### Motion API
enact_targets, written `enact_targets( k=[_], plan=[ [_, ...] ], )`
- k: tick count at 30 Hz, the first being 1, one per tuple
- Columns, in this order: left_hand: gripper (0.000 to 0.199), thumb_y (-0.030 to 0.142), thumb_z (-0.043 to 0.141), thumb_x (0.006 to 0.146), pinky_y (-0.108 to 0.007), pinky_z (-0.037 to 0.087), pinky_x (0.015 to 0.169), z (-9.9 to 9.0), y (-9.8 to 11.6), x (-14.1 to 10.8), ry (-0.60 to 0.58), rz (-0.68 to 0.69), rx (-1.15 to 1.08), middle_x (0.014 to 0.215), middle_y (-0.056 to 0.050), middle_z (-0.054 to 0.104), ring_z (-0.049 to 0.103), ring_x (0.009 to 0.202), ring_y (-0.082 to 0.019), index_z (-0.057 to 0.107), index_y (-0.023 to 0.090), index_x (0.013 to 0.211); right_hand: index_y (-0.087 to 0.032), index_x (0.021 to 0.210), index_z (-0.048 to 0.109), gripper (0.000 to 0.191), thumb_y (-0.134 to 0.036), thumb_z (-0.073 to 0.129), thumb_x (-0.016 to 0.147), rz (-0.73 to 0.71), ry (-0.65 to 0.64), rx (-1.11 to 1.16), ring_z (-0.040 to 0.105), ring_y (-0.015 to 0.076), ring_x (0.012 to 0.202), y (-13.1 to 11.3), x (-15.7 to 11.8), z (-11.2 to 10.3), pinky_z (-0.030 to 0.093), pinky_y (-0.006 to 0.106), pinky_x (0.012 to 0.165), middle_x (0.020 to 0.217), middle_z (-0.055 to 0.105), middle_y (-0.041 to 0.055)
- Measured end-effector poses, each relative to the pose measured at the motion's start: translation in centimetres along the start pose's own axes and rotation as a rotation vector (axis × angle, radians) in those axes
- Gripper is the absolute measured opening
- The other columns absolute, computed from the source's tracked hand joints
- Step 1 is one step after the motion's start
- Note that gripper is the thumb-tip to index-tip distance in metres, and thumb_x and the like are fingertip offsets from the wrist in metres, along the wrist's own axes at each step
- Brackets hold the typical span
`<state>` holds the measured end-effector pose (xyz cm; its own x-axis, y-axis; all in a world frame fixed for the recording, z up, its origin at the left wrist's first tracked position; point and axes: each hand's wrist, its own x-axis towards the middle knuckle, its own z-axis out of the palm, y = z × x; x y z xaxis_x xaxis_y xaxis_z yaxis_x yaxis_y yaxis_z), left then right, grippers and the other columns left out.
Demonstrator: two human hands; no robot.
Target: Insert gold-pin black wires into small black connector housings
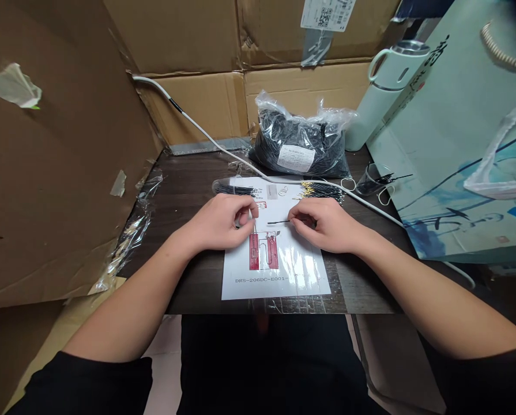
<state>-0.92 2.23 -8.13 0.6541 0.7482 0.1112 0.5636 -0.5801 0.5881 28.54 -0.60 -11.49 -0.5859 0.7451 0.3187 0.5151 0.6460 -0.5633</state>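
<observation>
My right hand is closed in a pinch around a thin black wire-like piece, which points left above the printed sheet. Opposite it, my left hand is closed too, thumb and fingers together over the sheet's left side. Something slim and whitish shows at its fingertips, too small to name. Below the fingers lies a red-marked diagram on the sheet. A bundle of black pieces with gold ends rests just behind my right hand. More black pieces lie behind my left.
A clear bag of black pieces stands at the back. A white cable crosses the dark table. On the right are a small cup of black pieces, a pale bottle and a large paper bag. Cardboard walls the left.
</observation>
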Motion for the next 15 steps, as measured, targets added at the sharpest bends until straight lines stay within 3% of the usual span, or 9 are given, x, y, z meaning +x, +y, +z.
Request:
enact_targets(
  k=[2, 7, 15],
  plan=[
    [0.003, 0.018, 0.067, 0.080, -0.029, 0.039, 0.060, -1.1, 0.0, -0.1, -0.052, -0.001, 0.063, 0.065, 0.003, 0.060, 0.050, 0.057, -0.013, 0.070, 0.019, 0.080, -0.018, 0.099, 0.071, 0.012, -0.018, 0.059, 0.100, -0.002, -0.031, -0.055, 0.062, 0.0206, 0.078, 0.3, -0.1, 0.2, 0.046, 0.035, 0.075, 0.088, 0.071, 0.0069],
    [0.006, 0.015, 0.067, 0.070, -0.029, 0.037, 0.055, -2.9, -0.6, -0.2, -0.152, -0.108, 0.119, 0.062, 0.003, 0.061, 0.049, 0.053, -0.012, 0.067, 0.020, 0.072, -0.016, 0.103, 0.070, 0.012, -0.018, 0.058, 0.102, -0.002, -0.128, -0.179, 0.065, 0.0267, 0.091, 0.6, -0.2, 0.3, 0.050, 0.040, 0.081, 0.098, 0.071, 0.0131],
    [0.006, 0.020, 0.072, 0.075, -0.029, 0.037, 0.055, -2.7, -1.8, -0.1, -0.253, -0.162, 0.139, 0.067, 0.002, 0.068, 0.056, 0.055, -0.014, 0.076, 0.021, 0.080, -0.016, 0.104, 0.071, 0.012, -0.019, 0.060, 0.104, -0.007, -0.168, -0.136, 0.065, 0.0267, 0.092, 0.2, -0.2, 0.2, 0.052, 0.040, 0.084, 0.102, 0.068, 0.0134]
  ],
)
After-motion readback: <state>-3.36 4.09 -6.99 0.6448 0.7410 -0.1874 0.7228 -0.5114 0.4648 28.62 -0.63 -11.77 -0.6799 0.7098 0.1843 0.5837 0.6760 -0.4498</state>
